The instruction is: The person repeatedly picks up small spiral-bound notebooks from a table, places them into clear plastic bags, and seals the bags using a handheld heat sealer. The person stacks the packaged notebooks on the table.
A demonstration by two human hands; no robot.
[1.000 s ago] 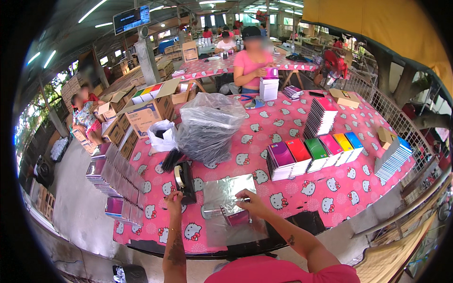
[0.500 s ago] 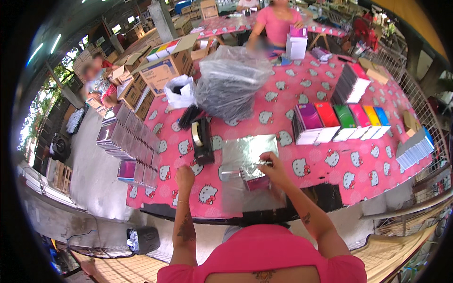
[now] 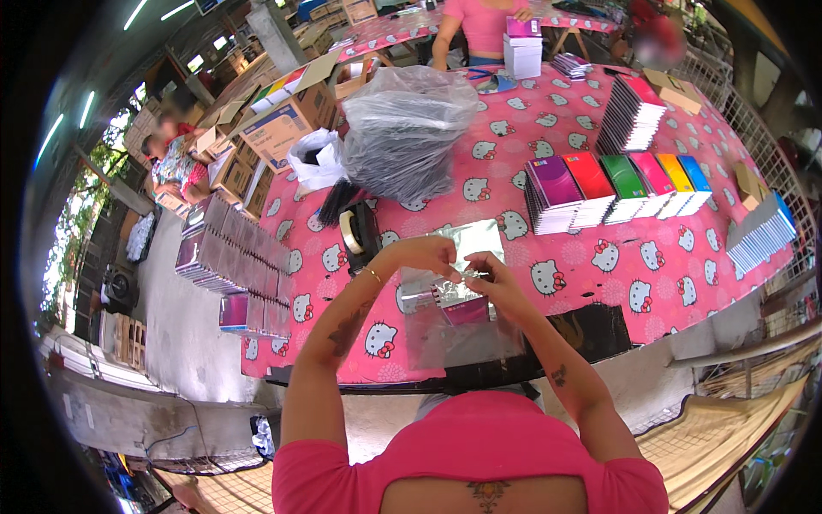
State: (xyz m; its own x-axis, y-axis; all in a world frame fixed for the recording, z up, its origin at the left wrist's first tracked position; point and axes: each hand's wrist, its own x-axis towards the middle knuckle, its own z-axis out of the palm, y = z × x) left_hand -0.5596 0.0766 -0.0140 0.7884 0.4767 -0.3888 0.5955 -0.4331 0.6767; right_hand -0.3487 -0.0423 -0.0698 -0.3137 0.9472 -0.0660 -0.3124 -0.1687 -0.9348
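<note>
In front of me, a purple spiral notebook (image 3: 467, 312) lies among sheets of clear plastic film (image 3: 419, 338), which shine with glare. My right hand (image 3: 495, 281) pinches the film just above the notebook. Beside it, my left hand (image 3: 432, 255) is closed with bent fingertips close to the right hand's. Whatever sits between the left fingers is too small to make out. A black tape dispenser (image 3: 363, 244) with a pale roll stands left of the film, behind my left forearm.
Rows of coloured notebooks (image 3: 621, 184) stand to the right, a taller stack (image 3: 632, 116) behind them. Wrapped notebooks (image 3: 235, 257) are piled at the left edge. A large plastic bag of dark items (image 3: 411, 128) and a cardboard box (image 3: 291, 128) lie beyond. Across the table, a person (image 3: 481, 34) handles notebooks.
My left hand has moved up and right from beside the tape dispenser to meet my right hand above the notebook. The right hand remains at the film. The whole view has shifted slightly.
</note>
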